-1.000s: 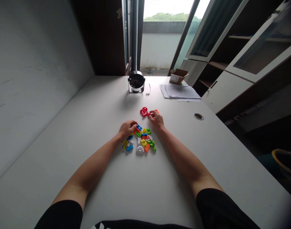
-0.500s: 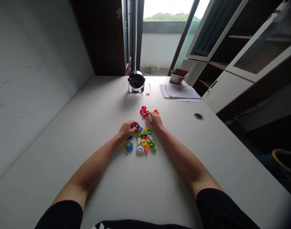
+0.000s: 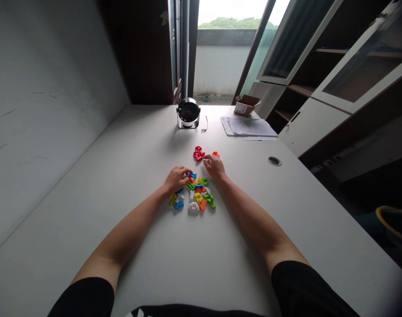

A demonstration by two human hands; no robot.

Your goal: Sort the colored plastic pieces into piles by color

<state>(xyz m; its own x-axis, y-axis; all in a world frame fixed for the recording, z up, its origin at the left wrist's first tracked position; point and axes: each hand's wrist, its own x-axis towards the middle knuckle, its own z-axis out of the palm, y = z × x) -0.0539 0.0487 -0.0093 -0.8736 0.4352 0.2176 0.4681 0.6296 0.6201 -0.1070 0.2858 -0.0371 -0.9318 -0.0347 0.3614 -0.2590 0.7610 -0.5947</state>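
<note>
My left hand point(image 3: 177, 179) is at the left edge of a mixed pile of small plastic pieces, its fingers closed on a blue plastic piece point(image 3: 193, 175) that sits tilted at the fingertips. Beneath and in front of it lie a green piece point(image 3: 191, 186), a yellow piece point(image 3: 198, 197), a white piece point(image 3: 193, 206) and an orange piece point(image 3: 202, 204). Farther back, my right hand point(image 3: 215, 166) has its fingers curled together just right of a cluster of red pieces point(image 3: 199, 154); what they hold, if anything, is too small to make out. Behind its knuckles shows an orange piece point(image 3: 216, 154).
On the white table point(image 3: 138, 145) stands a round black-and-silver device point(image 3: 188, 112) at the back, with a thin dark cord point(image 3: 206, 124) beside it. Papers point(image 3: 252, 127) and an open cardboard box point(image 3: 246, 105) lie back right. A cable hole point(image 3: 274, 161) is at right.
The blue piece at my left fingertips has tipped and risen slightly. My right hand has shifted a little right, off the red cluster.
</note>
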